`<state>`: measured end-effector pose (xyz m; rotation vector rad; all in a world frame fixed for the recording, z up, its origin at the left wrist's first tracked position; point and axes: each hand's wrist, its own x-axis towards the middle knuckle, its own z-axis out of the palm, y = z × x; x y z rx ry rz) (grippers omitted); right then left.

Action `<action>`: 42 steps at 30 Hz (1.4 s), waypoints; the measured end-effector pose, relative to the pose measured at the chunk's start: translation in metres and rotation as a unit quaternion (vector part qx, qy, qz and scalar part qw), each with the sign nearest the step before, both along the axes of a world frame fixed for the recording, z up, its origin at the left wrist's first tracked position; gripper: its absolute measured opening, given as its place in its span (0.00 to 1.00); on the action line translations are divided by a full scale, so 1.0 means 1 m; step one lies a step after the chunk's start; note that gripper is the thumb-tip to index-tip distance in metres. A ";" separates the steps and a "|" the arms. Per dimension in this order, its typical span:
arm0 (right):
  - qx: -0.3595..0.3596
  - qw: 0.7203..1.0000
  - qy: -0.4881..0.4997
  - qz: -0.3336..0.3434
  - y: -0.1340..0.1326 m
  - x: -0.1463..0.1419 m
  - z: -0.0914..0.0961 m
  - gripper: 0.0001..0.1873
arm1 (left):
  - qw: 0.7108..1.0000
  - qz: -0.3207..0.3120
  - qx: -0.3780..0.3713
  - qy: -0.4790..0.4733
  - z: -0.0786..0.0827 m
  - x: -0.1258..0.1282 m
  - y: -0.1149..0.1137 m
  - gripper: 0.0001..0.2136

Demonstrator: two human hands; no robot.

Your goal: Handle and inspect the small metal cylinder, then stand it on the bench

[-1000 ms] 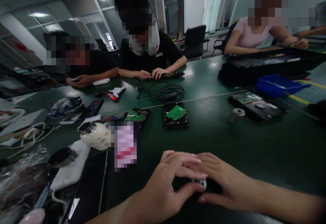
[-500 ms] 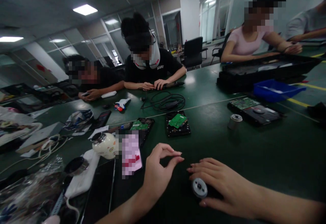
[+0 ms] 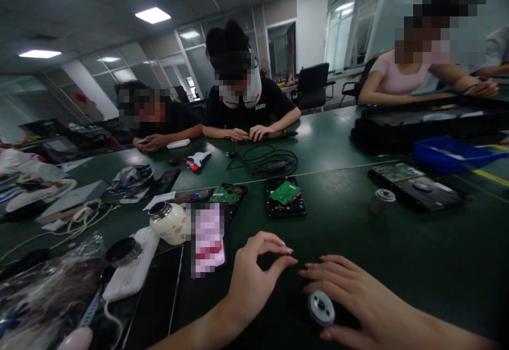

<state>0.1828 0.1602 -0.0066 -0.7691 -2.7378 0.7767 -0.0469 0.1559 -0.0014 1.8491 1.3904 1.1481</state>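
My right hand point(image 3: 358, 297) lies low over the table with its fingers stretched out. A small round metal motor point(image 3: 321, 307), its pale end face showing holes and a dark centre, stands between those fingers and the thumb. Whether the skin touches it I cannot tell. To its left, my left hand point(image 3: 256, 273) is raised slightly, fingers curved towards the thumb with a narrow gap and nothing visible in them. Beyond the hands lies a dark hard drive point(image 3: 286, 209) with a green circuit board point(image 3: 285, 193) on top. A similar metal cylinder point(image 3: 382, 201) stands farther right.
A pink-covered phone point(image 3: 209, 238), a cream flask point(image 3: 169, 222), a dark tablet point(image 3: 155, 297) and a white power bank point(image 3: 131, 273) crowd the left. Another drive point(image 3: 417, 185) and a blue bin point(image 3: 453, 154) are at right. A coiled cable point(image 3: 266, 159) lies ahead, near co-workers across the green table.
The whole view has shifted, so the scene sits a little farther right and lower. Both hands keep nearly the same pose, and the motor stays beside my right hand.
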 end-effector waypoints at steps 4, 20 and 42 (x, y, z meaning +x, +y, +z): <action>0.013 1.000 0.024 -0.004 -0.001 -0.003 0.000 0.24 | 0.991 -0.111 0.023 -0.072 0.010 0.011 -0.017 0.08; 0.031 0.998 0.060 -0.015 -0.004 -0.006 -0.006 0.23 | 0.984 -0.163 0.054 -0.049 0.002 0.017 -0.024 0.09; 0.032 0.998 0.051 -0.009 -0.003 -0.004 -0.005 0.23 | 0.990 -0.097 0.010 -0.100 0.015 0.011 -0.015 0.12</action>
